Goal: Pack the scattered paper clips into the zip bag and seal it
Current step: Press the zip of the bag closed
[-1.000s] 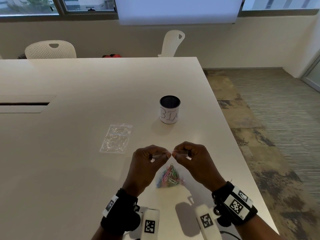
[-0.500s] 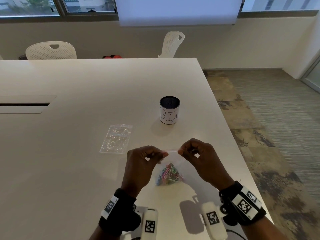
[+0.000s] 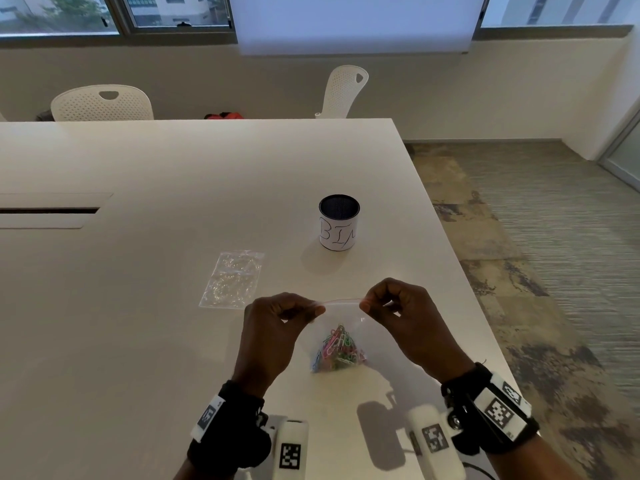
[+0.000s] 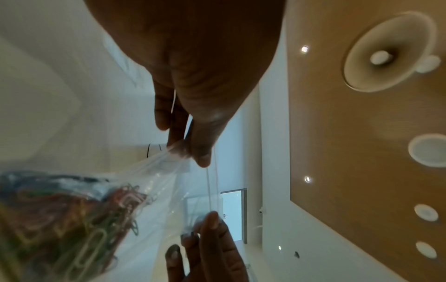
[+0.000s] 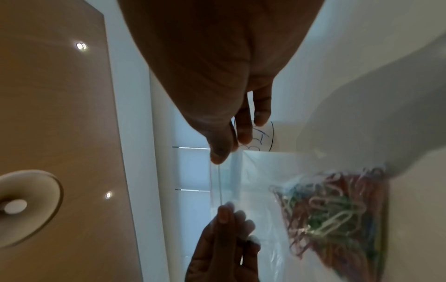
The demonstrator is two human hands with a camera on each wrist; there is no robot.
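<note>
A clear zip bag [image 3: 341, 317] hangs between my hands above the white table [image 3: 173, 202], with a bunch of coloured paper clips [image 3: 337, 348] at its bottom. My left hand [image 3: 313, 311] pinches the left end of the bag's zip strip, and my right hand [image 3: 367, 304] pinches the right end. The strip is stretched taut between them. The left wrist view shows the left hand [image 4: 193, 152] pinching the strip, with the clips [image 4: 72, 215] below. In the right wrist view the right hand [image 5: 226, 148] pinches the top edge beside the clips [image 5: 337, 213].
A second clear bag [image 3: 232, 278] lies flat on the table to the left of my hands. A black-rimmed white cup [image 3: 338, 221] stands behind the hands. The table's right edge [image 3: 450, 244] is close by. Two white chairs [image 3: 102, 102] stand beyond the far edge.
My hands have moved apart along the zip strip, the right hand sliding to the right. The bag's top edge is now stretched wider between them.
</note>
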